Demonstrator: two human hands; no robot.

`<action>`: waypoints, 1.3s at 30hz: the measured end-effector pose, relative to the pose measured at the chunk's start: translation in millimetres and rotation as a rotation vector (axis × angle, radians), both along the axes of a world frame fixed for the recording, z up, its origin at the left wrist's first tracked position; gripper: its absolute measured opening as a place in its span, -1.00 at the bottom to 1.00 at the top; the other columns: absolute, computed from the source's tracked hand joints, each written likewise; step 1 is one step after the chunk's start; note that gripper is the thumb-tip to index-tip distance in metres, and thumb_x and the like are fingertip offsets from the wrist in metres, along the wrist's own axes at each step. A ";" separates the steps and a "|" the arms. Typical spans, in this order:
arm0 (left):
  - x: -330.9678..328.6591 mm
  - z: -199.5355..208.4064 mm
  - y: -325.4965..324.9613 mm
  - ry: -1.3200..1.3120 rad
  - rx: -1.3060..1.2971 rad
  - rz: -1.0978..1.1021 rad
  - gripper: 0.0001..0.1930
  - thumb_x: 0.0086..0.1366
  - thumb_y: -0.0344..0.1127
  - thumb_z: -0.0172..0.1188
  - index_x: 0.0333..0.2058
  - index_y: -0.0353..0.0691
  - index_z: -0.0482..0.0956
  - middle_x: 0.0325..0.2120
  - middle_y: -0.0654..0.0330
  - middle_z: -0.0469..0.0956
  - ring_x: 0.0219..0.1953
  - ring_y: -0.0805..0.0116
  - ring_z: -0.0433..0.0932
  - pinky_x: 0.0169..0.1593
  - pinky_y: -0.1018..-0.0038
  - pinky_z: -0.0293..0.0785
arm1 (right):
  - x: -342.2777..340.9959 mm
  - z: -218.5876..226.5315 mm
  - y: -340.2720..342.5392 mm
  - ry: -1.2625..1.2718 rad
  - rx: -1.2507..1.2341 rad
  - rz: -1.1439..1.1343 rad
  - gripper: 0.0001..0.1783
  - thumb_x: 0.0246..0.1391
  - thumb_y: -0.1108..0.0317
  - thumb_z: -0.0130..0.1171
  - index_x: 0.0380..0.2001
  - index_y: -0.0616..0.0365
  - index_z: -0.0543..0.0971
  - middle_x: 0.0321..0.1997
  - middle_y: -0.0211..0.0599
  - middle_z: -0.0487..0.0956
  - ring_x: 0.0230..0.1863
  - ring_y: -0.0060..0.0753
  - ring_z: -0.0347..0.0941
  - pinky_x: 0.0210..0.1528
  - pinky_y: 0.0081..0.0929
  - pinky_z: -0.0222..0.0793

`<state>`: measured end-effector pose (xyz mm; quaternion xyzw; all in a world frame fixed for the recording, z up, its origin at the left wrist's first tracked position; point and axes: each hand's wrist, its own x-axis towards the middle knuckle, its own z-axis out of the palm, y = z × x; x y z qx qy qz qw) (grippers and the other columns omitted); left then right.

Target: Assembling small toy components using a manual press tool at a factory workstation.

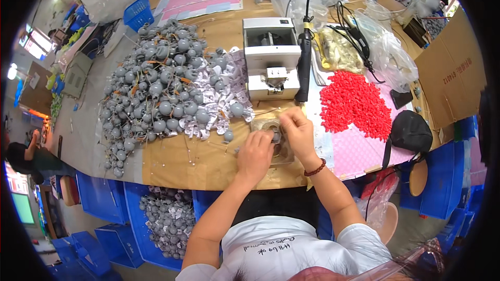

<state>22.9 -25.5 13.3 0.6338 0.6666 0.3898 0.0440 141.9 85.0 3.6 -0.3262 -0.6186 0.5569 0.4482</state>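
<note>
So both hands meet mid-frame: left hand (255,153) pins a grey part (274,136), right hand (298,131) pinches it, probably; grey pile (161,88) waits left.

Just past the fingertips (293,119), a litter of small clear sachets (221,105) spreads leftward under the grey pile, silvery and crinkled. Beyond the fingers, up and to the right, a clear bag (339,50) lies flat with yellowish contents, and next to it a bigger clear bag (388,54) bulges, see-through with dark cable across it. Far right of the fingers, a brown cardboard box (452,73) stands open, its flap printed in red. Well back, top centre, another clear bag (299,0) sits crumpled. Far left and low, a green-lit screen (23,207) glows at the picture's edge.
</note>
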 end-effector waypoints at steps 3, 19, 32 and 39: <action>-1.8 1.6 -9.9 -0.061 -0.020 -0.010 -0.68 0.25 -0.50 0.25 -0.01 -0.23 0.50 -0.08 0.06 0.51 -0.09 -0.09 0.58 -0.08 0.13 0.56 | -14.3 25.5 -0.5 0.178 -0.191 0.010 -0.89 0.31 0.46 0.21 -0.22 0.30 0.65 -0.24 -0.50 0.54 -0.28 -0.68 0.38 -0.20 -0.67 0.34; -126.1 39.3 -54.0 0.300 -0.184 0.202 -0.66 0.16 -0.45 0.35 -0.06 -0.25 0.59 -0.18 0.04 0.57 -0.05 -0.04 0.51 0.01 0.16 0.47 | 42.2 193.3 -75.0 1.111 -0.157 1.195 -0.66 0.31 0.13 0.24 -0.23 0.24 0.62 -0.25 -0.11 0.61 -0.23 0.00 0.66 -0.39 -0.21 0.45; -107.0 -2.4 -80.6 0.149 -0.108 0.115 -0.72 0.14 -0.56 0.30 -0.13 -0.24 0.61 -0.32 0.07 0.51 -0.21 0.01 0.50 -0.12 0.19 0.48 | 52.6 197.4 -94.1 1.095 -0.190 1.033 -0.71 0.21 0.03 0.31 -0.48 -0.06 0.62 -0.39 -0.26 0.65 -0.39 -0.22 0.66 -0.37 -0.33 0.38; -88.6 -29.8 -111.1 0.125 -0.101 0.065 -0.76 0.10 -0.53 0.36 -0.22 -0.17 0.64 -0.34 0.15 0.52 -0.23 0.08 0.57 -0.20 0.22 0.52 | 49.9 185.4 -82.9 1.122 -0.076 1.246 -0.68 0.18 0.00 0.33 -0.35 0.02 0.66 -0.17 -0.18 0.70 -0.38 -0.19 0.68 -0.29 -0.30 0.39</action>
